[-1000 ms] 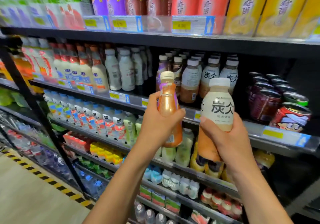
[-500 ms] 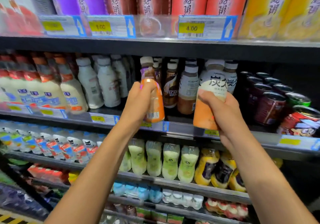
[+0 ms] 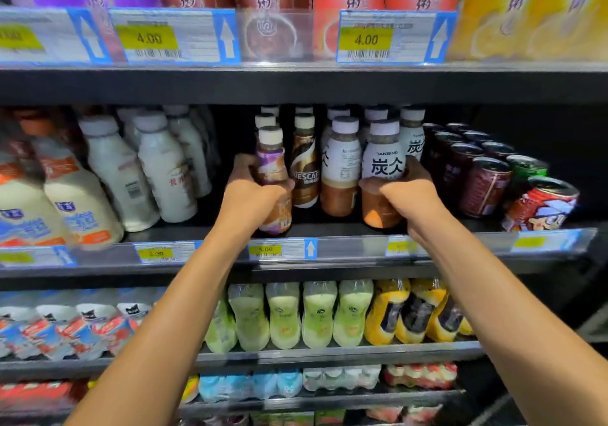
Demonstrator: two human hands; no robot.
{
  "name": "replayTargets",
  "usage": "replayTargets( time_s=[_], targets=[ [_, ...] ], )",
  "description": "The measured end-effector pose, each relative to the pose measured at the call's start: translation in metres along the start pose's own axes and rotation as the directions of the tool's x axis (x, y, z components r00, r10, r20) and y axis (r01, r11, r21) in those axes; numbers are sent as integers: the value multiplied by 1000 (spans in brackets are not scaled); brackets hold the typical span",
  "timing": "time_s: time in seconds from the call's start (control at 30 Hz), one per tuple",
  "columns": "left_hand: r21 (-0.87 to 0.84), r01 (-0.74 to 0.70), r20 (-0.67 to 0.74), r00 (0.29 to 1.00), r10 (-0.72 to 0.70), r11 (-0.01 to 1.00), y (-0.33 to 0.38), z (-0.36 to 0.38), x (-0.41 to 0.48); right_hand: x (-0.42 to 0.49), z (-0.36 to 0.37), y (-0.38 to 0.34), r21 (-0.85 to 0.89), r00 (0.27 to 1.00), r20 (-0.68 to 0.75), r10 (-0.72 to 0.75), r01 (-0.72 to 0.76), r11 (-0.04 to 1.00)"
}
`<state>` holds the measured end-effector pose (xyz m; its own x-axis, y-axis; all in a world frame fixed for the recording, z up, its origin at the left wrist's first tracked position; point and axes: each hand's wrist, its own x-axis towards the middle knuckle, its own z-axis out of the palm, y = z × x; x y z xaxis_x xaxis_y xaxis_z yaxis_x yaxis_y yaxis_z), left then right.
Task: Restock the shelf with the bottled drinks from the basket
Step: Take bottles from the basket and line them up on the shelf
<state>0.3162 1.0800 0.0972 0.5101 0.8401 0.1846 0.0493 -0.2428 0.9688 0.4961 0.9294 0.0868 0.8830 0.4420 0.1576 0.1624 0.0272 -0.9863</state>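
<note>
My left hand (image 3: 253, 195) grips a brown bottle with a purple band and cream cap (image 3: 272, 165), standing at the front of the dark middle shelf (image 3: 329, 228). My right hand (image 3: 408, 192) grips a white-labelled TANBING bottle with an orange bottom and white cap (image 3: 383, 162), standing on the same shelf further right. A Nescafe bottle (image 3: 304, 169) and another white-labelled bottle (image 3: 340, 169) stand between the two. Like bottles line up behind them. The basket is out of view.
White milk bottles (image 3: 158, 169) fill the shelf to the left. Dark red cans (image 3: 483, 185) stand to the right, one can (image 3: 543, 205) tipped at the front edge. Price tags (image 3: 283, 248) run along the shelf lip. The lower shelf holds green bottles (image 3: 283, 317).
Both hands have carried their bottles forward and down from mid-air onto the middle shelf's front row. The camera has come closer to the shelf.
</note>
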Motion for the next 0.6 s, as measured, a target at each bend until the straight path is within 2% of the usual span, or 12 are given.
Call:
replayTargets(
  time_s=[0.2,0.37,0.6],
  targets=[
    [-27,18,-15,1000,-18,999,-7,0,9,17,1,5,-53,1000,-13,-17,17,998],
    [-33,-11,-42,999,10,999,-9,-1,7,23,0,4,-173,998,39,-47,53,984],
    [-49,-30,-32,999,29,998,-14,-2,10,28,-4,5,-203,995,103,-7,28,979]
  ],
)
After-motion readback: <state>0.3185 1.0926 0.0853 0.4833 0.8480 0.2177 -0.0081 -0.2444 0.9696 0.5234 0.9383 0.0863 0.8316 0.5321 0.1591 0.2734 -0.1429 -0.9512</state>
